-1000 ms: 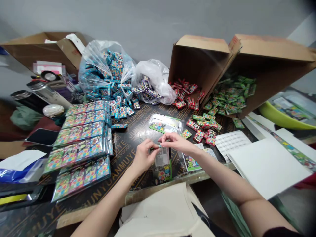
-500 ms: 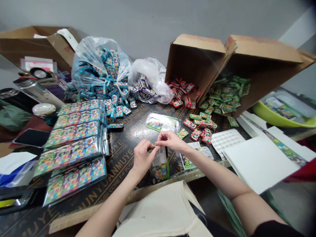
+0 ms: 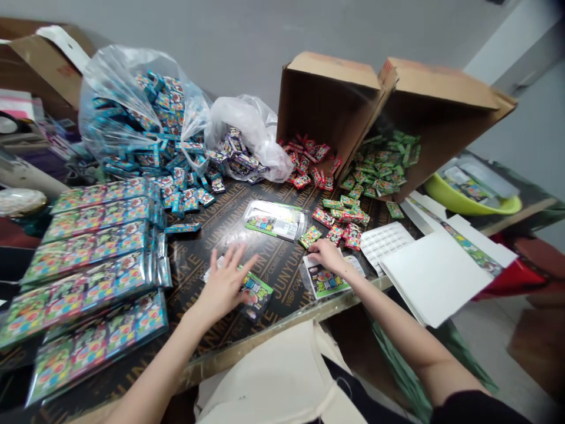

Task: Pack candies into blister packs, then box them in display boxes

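Note:
My left hand [image 3: 226,284] is spread wide over a clear plastic package with a black and green printed card [image 3: 259,292]; its fingers grip nothing. The package lies near the table's front edge, partly hidden by that hand. My right hand [image 3: 329,257] is at the upper edge of some loose printed cards [image 3: 327,281], fingers curled together. What those fingers hold, if anything, is hidden. Just behind it lie small red packs [image 3: 353,237] and a green pack [image 3: 310,237]. Farther back rests a clear plastic case with a printed card [image 3: 276,221].
Stacks of filled flat packages [image 3: 92,235] cover the left. A clear bag of blue packs [image 3: 132,112] and a white bag [image 3: 247,123] stand behind. Tilted cardboard boxes [image 3: 331,88] hold red and green packs. White sheets [image 3: 435,274] overhang the right edge, near a yellow-green basin [image 3: 468,200].
The view has turned right. My hands, pinched together above the package before, have parted: the left has opened over the package, and the right has moved to the loose cards.

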`<control>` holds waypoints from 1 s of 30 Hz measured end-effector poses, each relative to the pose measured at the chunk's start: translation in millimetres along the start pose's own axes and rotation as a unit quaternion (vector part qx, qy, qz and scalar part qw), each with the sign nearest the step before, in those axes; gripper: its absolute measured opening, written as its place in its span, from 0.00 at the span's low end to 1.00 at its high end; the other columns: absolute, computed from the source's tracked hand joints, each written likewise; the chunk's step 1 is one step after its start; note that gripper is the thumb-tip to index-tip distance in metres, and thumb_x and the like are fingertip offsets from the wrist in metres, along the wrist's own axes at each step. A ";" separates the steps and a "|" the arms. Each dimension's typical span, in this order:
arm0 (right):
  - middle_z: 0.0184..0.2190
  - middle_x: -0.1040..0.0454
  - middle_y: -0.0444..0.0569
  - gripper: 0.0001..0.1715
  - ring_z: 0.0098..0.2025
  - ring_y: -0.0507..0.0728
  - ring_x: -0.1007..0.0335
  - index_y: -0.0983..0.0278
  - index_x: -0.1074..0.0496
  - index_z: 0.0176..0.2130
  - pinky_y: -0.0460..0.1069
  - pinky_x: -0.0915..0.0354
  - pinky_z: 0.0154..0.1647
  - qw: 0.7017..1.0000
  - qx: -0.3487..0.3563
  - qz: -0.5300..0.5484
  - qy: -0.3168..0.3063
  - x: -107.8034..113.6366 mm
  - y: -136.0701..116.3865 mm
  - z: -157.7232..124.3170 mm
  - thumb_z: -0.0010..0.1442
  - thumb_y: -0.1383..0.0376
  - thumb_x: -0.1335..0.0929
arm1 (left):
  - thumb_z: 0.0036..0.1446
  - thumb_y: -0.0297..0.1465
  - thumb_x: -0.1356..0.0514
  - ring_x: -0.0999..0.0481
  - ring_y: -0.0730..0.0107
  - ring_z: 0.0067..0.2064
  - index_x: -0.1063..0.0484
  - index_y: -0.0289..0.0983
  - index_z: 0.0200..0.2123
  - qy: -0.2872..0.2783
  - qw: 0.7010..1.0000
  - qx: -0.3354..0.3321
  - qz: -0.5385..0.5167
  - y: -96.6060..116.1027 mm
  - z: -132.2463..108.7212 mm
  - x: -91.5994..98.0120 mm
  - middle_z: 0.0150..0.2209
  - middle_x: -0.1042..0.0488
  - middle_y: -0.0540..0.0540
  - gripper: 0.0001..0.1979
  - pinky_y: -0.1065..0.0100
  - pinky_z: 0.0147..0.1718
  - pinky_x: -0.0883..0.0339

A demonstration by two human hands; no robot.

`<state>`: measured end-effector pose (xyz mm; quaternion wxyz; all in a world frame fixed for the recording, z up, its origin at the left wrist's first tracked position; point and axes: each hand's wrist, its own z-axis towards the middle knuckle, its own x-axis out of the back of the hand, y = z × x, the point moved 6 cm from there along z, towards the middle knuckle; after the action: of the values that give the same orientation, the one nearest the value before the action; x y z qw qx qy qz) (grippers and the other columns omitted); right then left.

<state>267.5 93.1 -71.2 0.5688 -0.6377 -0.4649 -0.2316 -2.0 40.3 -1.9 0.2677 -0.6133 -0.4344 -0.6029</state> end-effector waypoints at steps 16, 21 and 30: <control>0.26 0.28 0.45 0.04 0.34 0.55 0.38 0.64 0.30 0.26 0.47 0.49 0.36 0.995 0.086 -0.019 -0.042 -20.1 2.9 0.6 0.47 0.68 0.29 | 0.55 0.30 0.45 0.31 0.64 0.44 0.39 0.41 0.52 0.054 0.933 0.004 -0.356 9.6 26.6 34.8 0.44 0.30 0.44 0.20 0.64 0.43 0.39; 0.29 0.27 0.46 0.01 0.35 0.54 0.37 0.64 0.30 0.30 0.48 0.49 0.37 0.992 0.120 -0.042 -0.003 -20.8 -0.7 -8.6 0.52 0.68 0.32 | 0.50 0.37 0.41 0.28 0.64 0.39 0.33 0.35 0.43 0.110 0.858 0.141 -0.481 -26.7 14.6 11.5 0.41 0.28 0.43 0.18 0.64 0.39 0.35; 0.28 0.29 0.53 0.13 0.33 0.56 0.38 0.67 0.31 0.28 0.50 0.47 0.37 0.979 0.169 -0.097 0.051 -28.3 -4.4 -32.8 0.59 0.72 0.41 | 0.47 0.35 0.38 0.29 0.68 0.33 0.27 0.35 0.34 0.144 0.867 0.184 -0.441 -38.4 5.7 3.9 0.30 0.29 0.48 0.11 0.68 0.34 0.37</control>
<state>258.4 52.5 -84.2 0.6665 -0.4713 -0.5272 -0.2361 -32.4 64.4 -6.4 0.1416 -0.2044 -0.7189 -0.6491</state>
